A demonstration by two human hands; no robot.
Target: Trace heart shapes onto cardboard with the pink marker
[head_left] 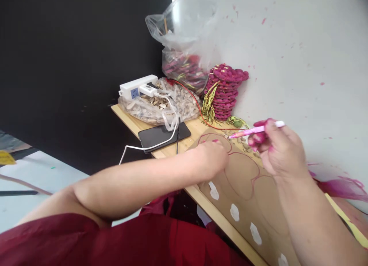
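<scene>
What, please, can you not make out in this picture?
Head view:
Palm of the bare left hand: hidden by its own back.
Near end of the flat brown sheet: cut off by the bottom edge.
Upright clear plastic bag: magenta contents veiled by its film.

Bright, diffuse light, slight softness

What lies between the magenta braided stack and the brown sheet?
In the head view, yellow-green tassels, a red cable and small brownish pieces lie between the magenta braided stack and the brown sheet.
</scene>
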